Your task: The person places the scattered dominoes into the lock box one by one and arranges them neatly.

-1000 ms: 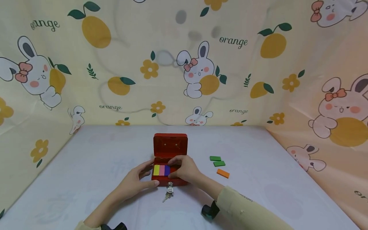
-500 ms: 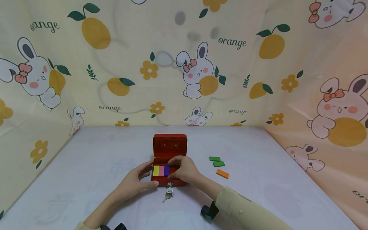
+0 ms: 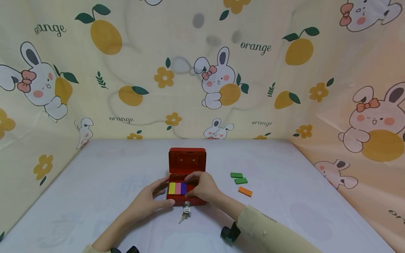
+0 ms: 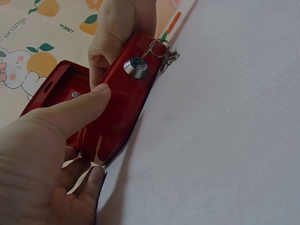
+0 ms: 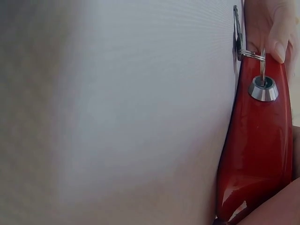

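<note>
A small red metal cash box stands with its lid raised on the table. My left hand grips its left side, the thumb lying over the front edge in the left wrist view. Yellow, pink and purple blocks sit side by side inside the box. My right hand reaches into it, pinching the purple block between thumb and fingers at its right edge. Its fingertips are partly hidden. A key sits in the front lock, with more keys hanging from its ring.
To the right of the box lie two green blocks and an orange block, flat on the white tabletop. A patterned cloth hangs behind and along both sides. Dark wrist gear is at the right sleeve.
</note>
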`<state>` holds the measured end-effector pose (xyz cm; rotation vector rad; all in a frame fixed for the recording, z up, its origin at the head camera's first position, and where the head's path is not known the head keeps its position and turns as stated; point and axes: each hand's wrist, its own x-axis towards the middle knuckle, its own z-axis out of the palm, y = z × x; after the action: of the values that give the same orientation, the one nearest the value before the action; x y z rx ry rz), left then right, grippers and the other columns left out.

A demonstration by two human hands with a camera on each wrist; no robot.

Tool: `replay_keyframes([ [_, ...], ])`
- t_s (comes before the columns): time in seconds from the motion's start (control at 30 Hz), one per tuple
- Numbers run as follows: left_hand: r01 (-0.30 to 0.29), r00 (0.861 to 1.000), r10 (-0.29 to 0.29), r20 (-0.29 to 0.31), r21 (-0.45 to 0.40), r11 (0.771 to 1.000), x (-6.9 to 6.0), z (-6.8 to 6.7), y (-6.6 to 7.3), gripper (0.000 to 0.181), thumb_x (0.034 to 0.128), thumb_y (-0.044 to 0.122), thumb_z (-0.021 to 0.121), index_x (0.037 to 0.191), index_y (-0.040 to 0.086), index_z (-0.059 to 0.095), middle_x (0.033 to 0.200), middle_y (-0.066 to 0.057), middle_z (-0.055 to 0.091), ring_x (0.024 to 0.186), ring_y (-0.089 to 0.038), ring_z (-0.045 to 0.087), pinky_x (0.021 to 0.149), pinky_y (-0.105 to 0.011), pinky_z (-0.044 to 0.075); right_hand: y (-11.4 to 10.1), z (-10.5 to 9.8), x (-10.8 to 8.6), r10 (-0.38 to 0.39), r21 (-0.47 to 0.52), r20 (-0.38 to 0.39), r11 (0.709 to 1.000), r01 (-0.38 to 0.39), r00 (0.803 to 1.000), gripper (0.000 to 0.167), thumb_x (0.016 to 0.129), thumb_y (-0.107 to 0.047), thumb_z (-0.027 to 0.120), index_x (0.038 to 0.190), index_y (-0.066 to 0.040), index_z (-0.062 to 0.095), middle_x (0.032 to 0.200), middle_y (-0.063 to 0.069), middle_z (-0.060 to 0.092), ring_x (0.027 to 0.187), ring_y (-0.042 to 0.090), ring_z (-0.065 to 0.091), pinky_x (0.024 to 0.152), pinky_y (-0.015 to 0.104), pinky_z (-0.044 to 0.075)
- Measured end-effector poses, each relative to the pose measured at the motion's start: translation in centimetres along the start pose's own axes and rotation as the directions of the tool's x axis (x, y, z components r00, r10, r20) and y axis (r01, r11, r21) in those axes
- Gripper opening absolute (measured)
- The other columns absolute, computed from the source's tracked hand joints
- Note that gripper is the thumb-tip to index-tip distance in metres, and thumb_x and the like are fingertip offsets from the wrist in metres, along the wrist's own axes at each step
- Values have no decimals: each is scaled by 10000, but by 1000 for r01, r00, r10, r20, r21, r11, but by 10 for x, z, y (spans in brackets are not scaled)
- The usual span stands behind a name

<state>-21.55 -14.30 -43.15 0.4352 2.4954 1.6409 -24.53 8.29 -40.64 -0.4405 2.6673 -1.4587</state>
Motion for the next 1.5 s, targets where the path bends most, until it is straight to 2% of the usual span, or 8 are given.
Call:
replay_keyframes([
  [0.4, -5, 1000, 5, 7, -7, 1000, 0, 0, -2, 851, 768, 368, 800, 1480, 230, 356, 1433, -36, 445, 1284, -265, 448, 1040, -415, 390, 2, 0, -1, -7, -14, -5, 1000, 7, 1000, 361, 700, -54, 844, 1019, -126, 691, 987, -27, 681, 1022, 202, 591, 987, 482, 432],
  [0.7, 10, 1000, -10, -7, -11, 1000, 0, 1, 1, 853, 747, 380, 813, 1467, 240, 379, 1416, -14, 461, 1286, -246, 447, 1032, -405, 400, 1, -9, 0, -63, -48, 62, 997, 66, 996, 369, 721, -78, 837, 1052, -103, 677, 1037, 14, 676, 1040, 218, 592, 968, 458, 457],
  [1.27, 22, 1000, -22, -11, -3, 1000, 0, -1, -2, 840, 752, 382, 808, 1465, 257, 381, 1423, -7, 456, 1286, -253, 447, 1022, -404, 411, 4, -20, 0, -1, -19, 73, 1000, 2, 997, 375, 729, -136, 840, 1074, -143, 693, 1054, -14, 674, 1036, 202, 595, 925, 429, 492],
  [1.5, 28, 1000, -28, -12, -4, 1000, -1, 1, -2, 854, 735, 410, 813, 1461, 265, 388, 1418, -11, 460, 1279, -265, 455, 1008, -403, 427, 7, -25, -5, -7, 33, 66, 999, 5, 998, 356, 743, -159, 831, 1070, -147, 689, 1069, -17, 657, 1048, 220, 572, 891, 420, 510],
])
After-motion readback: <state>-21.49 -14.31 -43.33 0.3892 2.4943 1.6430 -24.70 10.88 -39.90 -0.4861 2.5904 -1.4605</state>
